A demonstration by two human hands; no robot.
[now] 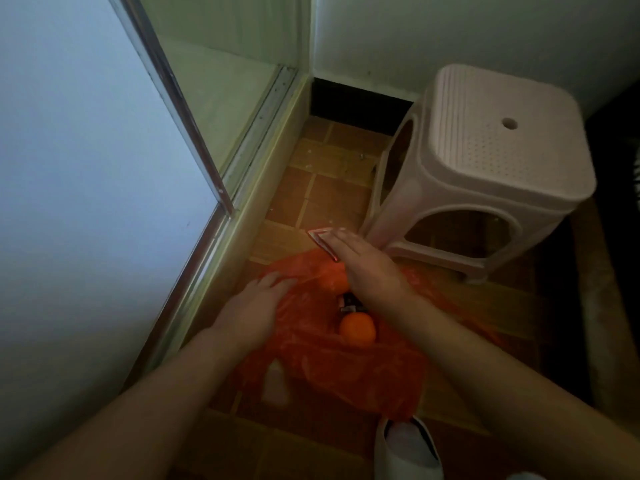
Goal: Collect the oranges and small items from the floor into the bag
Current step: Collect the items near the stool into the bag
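Fingers [341,239] flat over packet [320,237]

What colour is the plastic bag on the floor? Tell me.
Translucent orange-red; the plastic bag shows best in the head view.

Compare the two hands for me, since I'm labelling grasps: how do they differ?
The right hand holds a flat red-edged packet under straight fingers; the left hand holds nothing and rests on the orange bag. The right reaches farther, toward the stool; the left stays nearer the glass door's sill. Both are palm-down over the bag.
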